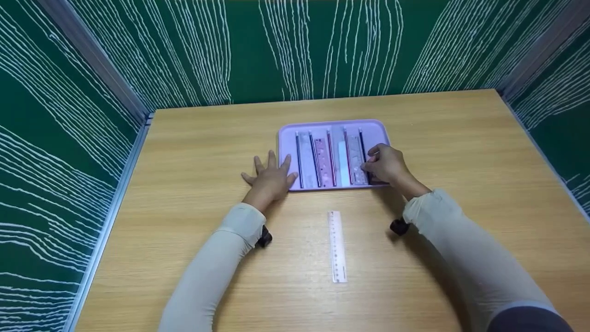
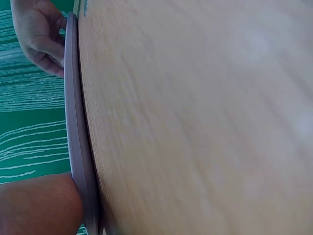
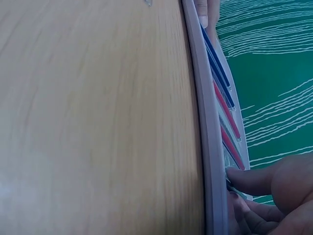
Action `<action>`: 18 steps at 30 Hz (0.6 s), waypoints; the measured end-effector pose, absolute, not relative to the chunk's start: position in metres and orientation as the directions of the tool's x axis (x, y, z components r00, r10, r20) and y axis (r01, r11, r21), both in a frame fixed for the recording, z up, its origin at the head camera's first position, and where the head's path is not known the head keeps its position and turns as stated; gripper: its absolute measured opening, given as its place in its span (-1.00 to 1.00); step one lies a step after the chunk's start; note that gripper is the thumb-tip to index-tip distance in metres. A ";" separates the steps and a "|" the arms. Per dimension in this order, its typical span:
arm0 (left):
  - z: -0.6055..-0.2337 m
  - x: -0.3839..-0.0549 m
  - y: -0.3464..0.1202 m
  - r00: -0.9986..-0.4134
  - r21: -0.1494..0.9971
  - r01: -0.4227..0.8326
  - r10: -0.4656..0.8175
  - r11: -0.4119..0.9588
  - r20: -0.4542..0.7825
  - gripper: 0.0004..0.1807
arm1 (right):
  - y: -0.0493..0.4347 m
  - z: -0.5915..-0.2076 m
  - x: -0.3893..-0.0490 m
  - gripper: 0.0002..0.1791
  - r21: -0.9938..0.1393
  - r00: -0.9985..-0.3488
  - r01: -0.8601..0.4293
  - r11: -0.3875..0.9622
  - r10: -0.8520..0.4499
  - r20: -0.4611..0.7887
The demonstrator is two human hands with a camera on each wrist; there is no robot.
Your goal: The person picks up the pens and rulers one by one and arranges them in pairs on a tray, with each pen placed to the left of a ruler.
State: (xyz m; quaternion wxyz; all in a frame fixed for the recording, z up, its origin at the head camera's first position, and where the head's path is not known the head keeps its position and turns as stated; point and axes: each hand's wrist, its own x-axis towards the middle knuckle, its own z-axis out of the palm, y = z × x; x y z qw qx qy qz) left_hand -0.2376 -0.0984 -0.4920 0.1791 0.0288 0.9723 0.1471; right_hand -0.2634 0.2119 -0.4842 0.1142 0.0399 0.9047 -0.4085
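A lilac tray (image 1: 288,138) holds several pencils and rulers side by side, among them a red pencil (image 1: 331,159), a dark pencil (image 1: 315,159), a pink ruler (image 1: 323,161) and a pale blue strip (image 1: 343,163). With fingers spread, my left hand (image 1: 271,180) rests at the tray's left edge, its thumb by the rim. Over the right end of the tray, my right hand (image 1: 388,163) has curled fingers and thumb pinching a pink strip, mostly hidden beneath it, beside the rightmost dark pencil (image 1: 362,138). In the right wrist view the thumb touches near the pencil ends.
A clear ruler (image 1: 337,246) lies lengthwise on the wooden table (image 1: 193,152), in front of the tray and between the forearms. Green panels (image 1: 249,50) with white wavy lines stand behind the table and at both sides.
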 end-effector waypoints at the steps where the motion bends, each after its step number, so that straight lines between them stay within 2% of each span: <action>1: -0.492 -0.238 -0.098 -0.933 0.297 0.002 0.108 0.955 -0.342 -0.29 | 0.212 -0.484 -0.263 -0.54 -0.729 -0.971 0.166 0.664 -0.020 -0.240; 8: -0.491 -0.237 -0.097 -0.933 0.287 -0.008 0.096 0.958 -0.347 -0.30 | 0.216 -0.481 -0.259 -0.54 -0.760 -0.979 0.135 0.635 -0.035 -0.202; 18: -0.492 -0.238 -0.097 -0.931 0.281 -0.002 0.100 0.960 -0.350 -0.29 | 0.222 -0.475 -0.248 -0.48 -0.882 -0.969 0.193 0.430 -0.060 -0.241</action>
